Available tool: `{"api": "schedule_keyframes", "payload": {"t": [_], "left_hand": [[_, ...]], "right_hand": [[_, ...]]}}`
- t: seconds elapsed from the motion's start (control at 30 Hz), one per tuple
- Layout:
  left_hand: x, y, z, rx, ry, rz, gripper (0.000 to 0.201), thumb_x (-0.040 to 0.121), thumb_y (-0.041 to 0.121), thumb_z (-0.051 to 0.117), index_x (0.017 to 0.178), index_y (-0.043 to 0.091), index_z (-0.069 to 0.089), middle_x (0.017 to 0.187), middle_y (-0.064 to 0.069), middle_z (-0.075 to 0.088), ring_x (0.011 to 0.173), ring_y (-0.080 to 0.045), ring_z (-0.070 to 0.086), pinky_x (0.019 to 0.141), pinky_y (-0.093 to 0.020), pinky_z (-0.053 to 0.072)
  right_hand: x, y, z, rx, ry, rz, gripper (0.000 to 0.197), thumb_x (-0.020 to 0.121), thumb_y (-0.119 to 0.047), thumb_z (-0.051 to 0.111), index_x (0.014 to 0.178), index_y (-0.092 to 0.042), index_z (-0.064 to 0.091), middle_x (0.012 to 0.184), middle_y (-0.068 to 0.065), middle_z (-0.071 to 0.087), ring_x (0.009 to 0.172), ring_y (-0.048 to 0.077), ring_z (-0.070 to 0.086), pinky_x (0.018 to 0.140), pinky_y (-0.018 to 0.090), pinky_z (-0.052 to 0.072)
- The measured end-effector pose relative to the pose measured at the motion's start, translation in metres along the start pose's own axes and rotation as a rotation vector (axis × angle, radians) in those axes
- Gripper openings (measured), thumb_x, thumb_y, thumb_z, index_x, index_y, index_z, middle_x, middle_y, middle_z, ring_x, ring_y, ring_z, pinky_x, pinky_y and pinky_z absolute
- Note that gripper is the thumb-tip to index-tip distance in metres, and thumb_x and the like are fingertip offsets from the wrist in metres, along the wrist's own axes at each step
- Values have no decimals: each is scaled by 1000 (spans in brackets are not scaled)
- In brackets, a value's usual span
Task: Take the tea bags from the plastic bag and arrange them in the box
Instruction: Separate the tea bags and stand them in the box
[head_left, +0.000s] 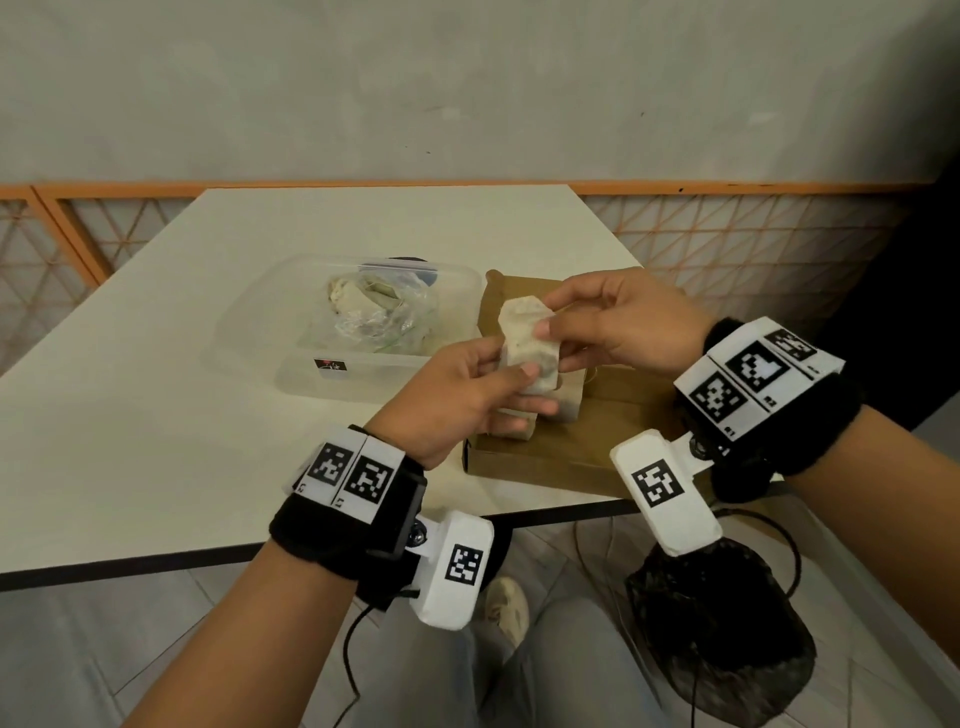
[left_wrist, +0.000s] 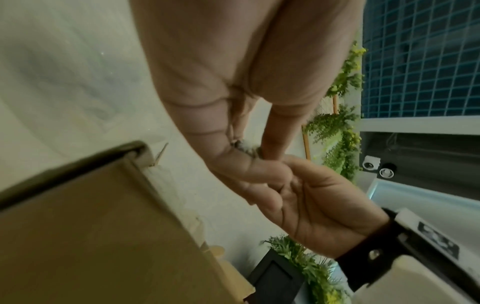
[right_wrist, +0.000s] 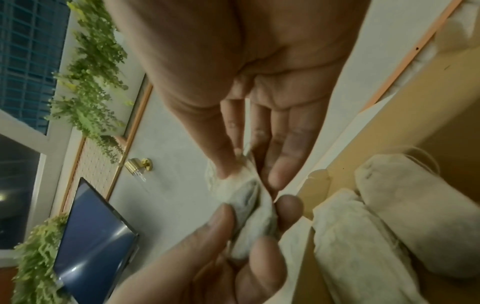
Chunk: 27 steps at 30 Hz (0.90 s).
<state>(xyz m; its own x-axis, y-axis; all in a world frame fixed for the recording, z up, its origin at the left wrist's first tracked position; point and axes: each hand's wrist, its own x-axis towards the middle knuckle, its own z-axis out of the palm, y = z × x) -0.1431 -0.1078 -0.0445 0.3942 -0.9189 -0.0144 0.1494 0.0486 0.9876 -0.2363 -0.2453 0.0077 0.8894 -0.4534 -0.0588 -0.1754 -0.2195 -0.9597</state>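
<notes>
Both hands hold one white tea bag (head_left: 524, 343) in the air over the open brown cardboard box (head_left: 561, 452). My left hand (head_left: 530, 387) pinches its lower end. My right hand (head_left: 550, 317) pinches its upper end. In the right wrist view the tea bag (right_wrist: 249, 209) sits between the right hand (right_wrist: 249, 176) and the left hand's fingers (right_wrist: 233, 246), and two tea bags (right_wrist: 389, 205) lie side by side in the box (right_wrist: 441, 133). The crumpled plastic bag (head_left: 374, 312) with more tea bags lies to the left.
The plastic bag sits inside a clear plastic container (head_left: 249, 322) on the white table (head_left: 156, 415), just left of the box. The box stands near the table's front edge. A black mesh bag (head_left: 727, 649) and cables are on the floor below.
</notes>
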Motion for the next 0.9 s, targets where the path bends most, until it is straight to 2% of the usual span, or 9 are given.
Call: {"api": "schedule_keyframes", "payload": {"t": [0.1, 0.17, 0.3, 0.4, 0.5, 0.6, 0.67, 0.77, 0.9], "left_hand": [[1, -6, 1, 7, 51, 32, 17, 92, 10, 56, 106, 8, 64, 86, 0, 73, 69, -10, 69, 51, -16, 48], [0, -9, 0, -8, 67, 38, 17, 91, 10, 57, 105, 7, 66, 87, -3, 72, 72, -10, 70, 52, -15, 48], [-5, -8, -4, -56, 102, 53, 16, 96, 12, 50, 88, 10, 64, 77, 3, 71, 75, -9, 71, 50, -14, 46], [-6, -8, -6, -48, 147, 86, 13, 95, 15, 50, 93, 11, 63, 89, 0, 70, 82, -10, 70, 48, -15, 43], [-8, -8, -5, -55, 145, 127, 15, 93, 18, 52, 93, 18, 67, 93, 5, 68, 91, -4, 62, 61, -17, 47], [-5, -10, 2, -66, 108, 117, 17, 93, 16, 52, 99, 18, 67, 107, 2, 66, 98, -3, 59, 80, -23, 50], [0, -13, 8, -73, 103, 100, 18, 93, 15, 52, 103, 16, 67, 119, -3, 62, 102, -5, 59, 83, -24, 51], [6, -15, 12, -153, 134, 85, 16, 93, 13, 54, 102, 11, 67, 109, -3, 65, 95, -5, 62, 76, -22, 52], [7, -19, 12, -251, 186, 82, 12, 91, 9, 56, 94, 14, 67, 95, -3, 67, 89, -10, 63, 66, -17, 52]], "right_hand": [[-1, 5, 2, -128, 45, -76, 5, 82, -12, 67, 86, -13, 68, 76, 0, 66, 61, 3, 59, 59, 16, 51], [0, 7, 1, -206, 94, -118, 2, 82, -14, 67, 82, -16, 68, 75, -2, 64, 63, 2, 56, 59, 16, 49], [3, 9, -5, -168, 153, -107, 1, 84, -10, 65, 84, -10, 66, 82, 7, 62, 70, 11, 57, 59, 16, 52], [5, 11, -10, -93, 215, -75, 5, 84, -6, 64, 88, -4, 64, 81, 12, 60, 68, 19, 57, 58, 19, 54], [6, 13, -14, -42, 264, -71, 18, 84, -1, 62, 101, 6, 61, 81, 11, 61, 62, 15, 60, 56, 18, 54], [4, 10, -13, 52, 230, -73, 10, 85, 3, 59, 92, -2, 62, 83, 8, 64, 58, 5, 65, 57, 19, 56], [2, 7, -11, 116, 199, -72, 13, 86, 3, 58, 89, -8, 61, 83, 9, 65, 59, 5, 66, 57, 19, 56], [0, 4, -9, 215, 171, -63, 15, 87, 4, 56, 87, -11, 59, 82, 10, 65, 60, 8, 67, 59, 23, 58], [0, 7, -10, 272, 190, -36, 11, 90, -2, 54, 83, -11, 55, 81, 11, 65, 57, 10, 66, 59, 25, 58]]}}
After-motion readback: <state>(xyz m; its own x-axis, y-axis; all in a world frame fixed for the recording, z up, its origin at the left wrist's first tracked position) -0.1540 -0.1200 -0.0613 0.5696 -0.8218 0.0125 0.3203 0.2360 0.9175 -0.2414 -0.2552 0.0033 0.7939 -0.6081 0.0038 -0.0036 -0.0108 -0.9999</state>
